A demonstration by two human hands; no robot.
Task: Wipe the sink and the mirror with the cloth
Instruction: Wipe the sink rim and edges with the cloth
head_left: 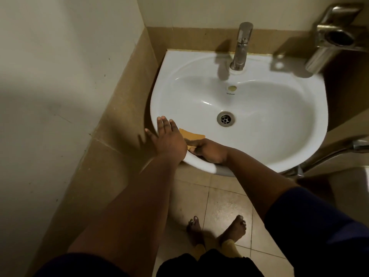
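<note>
We see the white sink (279, 136) filling the centre and right of the frame, its drain (225, 119) near the middle and the tap (240, 47) at the top. At the basin's lower-left rim the right hand (207, 151) is curled around the orange cloth (192, 134), pressing it to the porcelain. The left hand (169, 138) lies flat with fingers spread over the rim just beside it, apparently touching the cloth's edge. Bare feet (217, 230) stand on the tiled floor (223, 200) at lower centre.
</note>
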